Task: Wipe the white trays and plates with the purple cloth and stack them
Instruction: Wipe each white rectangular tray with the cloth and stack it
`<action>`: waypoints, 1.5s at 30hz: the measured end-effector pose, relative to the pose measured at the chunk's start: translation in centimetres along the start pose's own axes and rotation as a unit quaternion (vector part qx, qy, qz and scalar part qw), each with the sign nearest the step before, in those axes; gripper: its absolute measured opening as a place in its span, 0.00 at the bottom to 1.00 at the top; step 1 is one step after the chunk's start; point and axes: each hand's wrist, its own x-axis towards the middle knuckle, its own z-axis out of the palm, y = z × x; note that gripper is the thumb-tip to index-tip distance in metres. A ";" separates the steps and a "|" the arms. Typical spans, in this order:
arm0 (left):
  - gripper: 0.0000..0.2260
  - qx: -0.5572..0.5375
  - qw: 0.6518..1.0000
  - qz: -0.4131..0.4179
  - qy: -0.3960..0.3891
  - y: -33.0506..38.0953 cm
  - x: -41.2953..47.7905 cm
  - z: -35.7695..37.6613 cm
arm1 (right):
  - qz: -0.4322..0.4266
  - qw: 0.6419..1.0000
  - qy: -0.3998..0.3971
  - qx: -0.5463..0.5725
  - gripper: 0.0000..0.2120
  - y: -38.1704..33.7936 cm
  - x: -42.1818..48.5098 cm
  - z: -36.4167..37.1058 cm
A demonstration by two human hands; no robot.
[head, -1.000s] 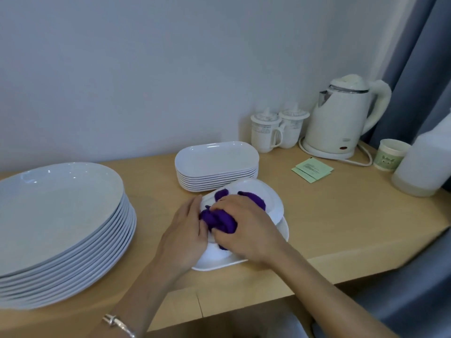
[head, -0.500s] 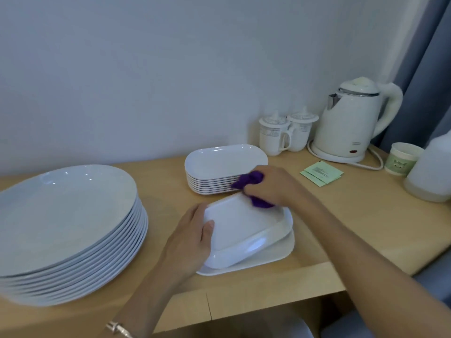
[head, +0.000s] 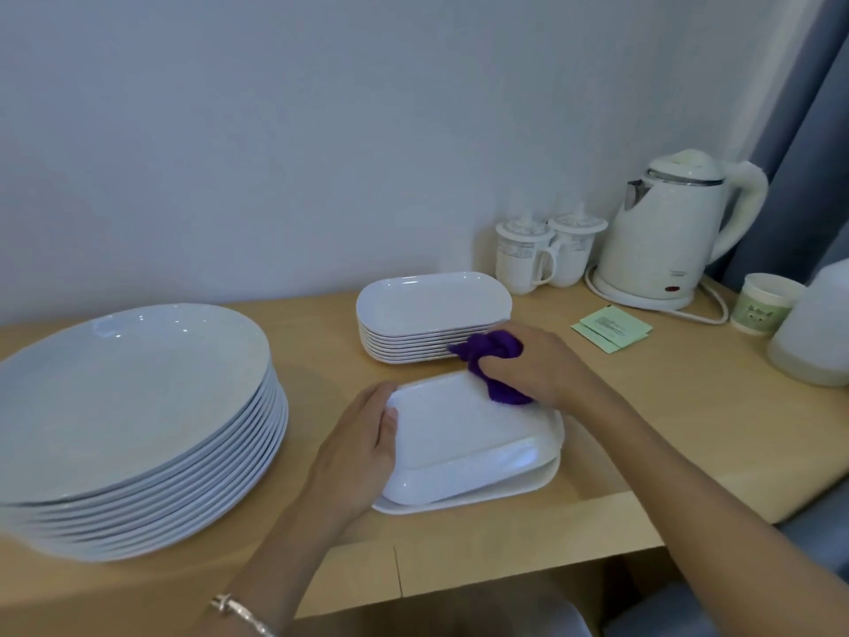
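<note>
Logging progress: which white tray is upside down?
The front tray, base up on a second tray; left hand holds its edge, right hand presses the purple cloth on it. The tray stack behind sits upright.

an upturned white tray (head: 464,441) lies on another tray (head: 514,491), bunched purple cloth (head: 494,360) at its far edge.
</note>
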 end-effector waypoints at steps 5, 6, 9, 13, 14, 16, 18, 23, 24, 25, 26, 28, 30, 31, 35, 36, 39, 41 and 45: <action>0.16 -0.003 1.000 0.000 0.011 0.0 0.3 0.3 | -0.083 0.989 0.122 -0.002 0.11 0.6 -4.7 2.3; 0.16 -0.007 1.000 -0.002 0.011 -0.1 0.3 0.3 | -0.146 0.984 0.105 -0.018 0.13 -0.2 -5.8 3.5; 0.16 -0.009 1.000 -0.001 0.013 -0.2 0.1 0.1 | -0.207 0.977 0.042 -0.029 0.18 -0.6 -6.8 5.1; 0.16 0.001 1.000 0.009 0.021 -0.2 -0.1 -0.1 | -0.091 0.978 0.186 0.034 0.15 1.8 -5.7 2.8; 0.17 0.007 1.000 0.009 0.021 -0.2 -0.1 -0.1 | -0.059 0.976 0.198 0.065 0.15 2.2 -5.8 2.6; 0.18 0.031 0.999 0.008 0.022 0.0 0.0 -0.1 | -0.065 0.979 0.187 0.059 0.16 2.4 -6.9 3.2; 0.19 0.058 0.998 0.013 0.021 0.2 0.1 -0.4 | -0.113 0.982 0.150 0.007 0.20 2.5 -7.9 4.2; 0.24 0.162 0.986 0.031 -0.024 0.9 -1.0 -1.4 | -0.081 0.982 0.159 0.058 0.15 1.9 -6.7 3.3; 0.31 0.181 0.982 0.039 -0.037 1.1 -1.6 -1.6 | -0.074 0.982 0.161 0.067 0.15 1.6 -6.4 3.1; 0.39 0.194 0.978 0.046 -0.052 1.1 -2.3 -1.8 | -0.074 0.982 0.162 0.069 0.14 1.3 -6.1 3.1; 0.45 0.204 0.975 0.053 -0.066 1.1 -3.0 -2.1 | -0.075 0.981 0.162 0.071 0.14 1.2 -5.8 3.2; 0.46 0.195 0.975 0.072 -0.073 0.4 -4.4 -2.4 | -0.076 0.980 0.165 0.083 0.13 0.9 -5.5 3.5; 0.37 0.187 0.973 0.120 -0.061 -0.7 -5.7 -2.8 | -0.080 0.976 0.173 0.105 0.15 0.8 -5.5 3.8; 0.31 0.190 0.969 0.144 -0.063 -1.2 -6.3 -3.1 | -0.081 0.974 0.177 0.117 0.17 0.7 -5.5 3.9; 0.23 0.167 0.952 0.250 -0.061 -2.0 -7.1 -3.3 | -0.073 0.973 0.172 0.136 0.14 0.6 -5.2 4.3; 0.22 0.165 0.946 0.274 -0.045 -1.8 -6.9 -3.2 | -0.065 0.974 0.170 0.138 0.12 0.7 -5.0 4.4; 0.24 0.162 0.938 0.305 -0.016 -0.1 -6.4 -2.4 | -0.045 0.971 0.172 0.157 0.10 1.0 -4.6 4.4; 0.26 0.185 0.938 0.292 -0.009 1.8 -6.0 -1.2 | -0.043 0.966 0.179 0.180 0.11 0.9 -4.8 4.0; 0.32 0.239 0.955 0.170 -0.046 6.2 -5.6 1.9 | -0.047 0.956 0.196 0.215 0.13 0.7 -5.7 2.9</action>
